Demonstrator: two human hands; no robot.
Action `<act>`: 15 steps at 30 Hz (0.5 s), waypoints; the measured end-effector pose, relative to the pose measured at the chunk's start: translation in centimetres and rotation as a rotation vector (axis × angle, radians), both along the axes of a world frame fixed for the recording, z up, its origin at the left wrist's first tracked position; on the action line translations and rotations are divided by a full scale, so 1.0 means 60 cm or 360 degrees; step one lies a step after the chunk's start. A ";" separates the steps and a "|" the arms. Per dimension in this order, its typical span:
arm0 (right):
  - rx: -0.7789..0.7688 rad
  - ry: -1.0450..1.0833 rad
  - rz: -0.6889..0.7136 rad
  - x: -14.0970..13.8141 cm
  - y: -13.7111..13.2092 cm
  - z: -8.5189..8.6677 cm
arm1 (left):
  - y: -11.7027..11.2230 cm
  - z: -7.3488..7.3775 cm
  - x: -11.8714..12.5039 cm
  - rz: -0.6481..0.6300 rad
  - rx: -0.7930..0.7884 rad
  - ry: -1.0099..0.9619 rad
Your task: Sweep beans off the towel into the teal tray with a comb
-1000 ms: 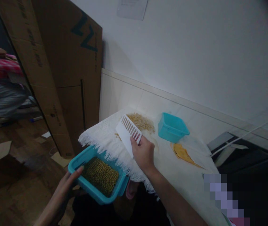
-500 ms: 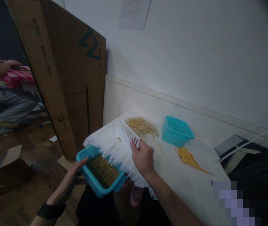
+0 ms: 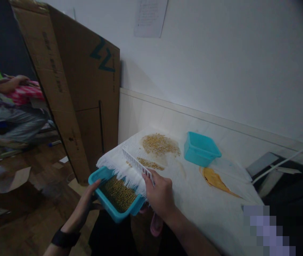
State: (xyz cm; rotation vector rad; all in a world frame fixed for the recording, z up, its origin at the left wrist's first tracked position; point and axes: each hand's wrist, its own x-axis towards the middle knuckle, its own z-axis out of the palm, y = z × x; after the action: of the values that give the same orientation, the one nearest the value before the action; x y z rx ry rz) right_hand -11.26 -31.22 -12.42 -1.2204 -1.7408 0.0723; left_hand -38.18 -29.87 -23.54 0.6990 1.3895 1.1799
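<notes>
My left hand (image 3: pixel 85 202) grips the left rim of a turquoise plastic tub (image 3: pixel 108 209), thumb over the edge. Soybeans (image 3: pixel 120 193) lie inside it, and the tub sits against the table's front edge under the fringe of a white cloth (image 3: pixel 113 156). Closed round one end of a white slotted plastic piece (image 3: pixel 135 160) is my right hand (image 3: pixel 160 195). That piece stands on its long edge on the cloth. Just behind it runs a narrow band of soybeans (image 3: pixel 151 164), with a wider heap of soybeans (image 3: pixel 160 144) farther back. A few loose beans (image 3: pixel 128 164) rest on its near side.
A second turquoise tub (image 3: pixel 201 157) stands at the back right, a yellow cloth-like piece (image 3: pixel 215 179) in front of it. A tall cardboard box (image 3: pixel 87 81) borders the table's left. Beyond it, another person's hand (image 3: pixel 18 82) rests near red checked fabric.
My right hand has drawn the slotted piece toward me and the tub, leaving a band of beans apart from the heap. My left hand still holds the tub.
</notes>
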 end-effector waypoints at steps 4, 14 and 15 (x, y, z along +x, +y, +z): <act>-0.0083 0.0185 0.0028 0.010 -0.016 -0.002 | -0.002 -0.001 -0.003 -0.0039 0.0002 -0.0043; 0.0083 0.0032 -0.0299 0.035 0.030 0.008 | 0.001 0.004 -0.008 -0.0096 -0.0064 -0.0016; 0.0087 0.0012 -0.0307 0.032 0.033 0.006 | 0.001 0.005 -0.008 -0.0101 -0.0064 -0.0019</act>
State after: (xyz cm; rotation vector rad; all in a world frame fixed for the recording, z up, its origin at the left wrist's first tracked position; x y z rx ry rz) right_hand -9.33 -29.23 -12.04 -1.3394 -1.6003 -0.0841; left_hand -38.67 -29.81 -23.23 0.7017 1.3682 1.1021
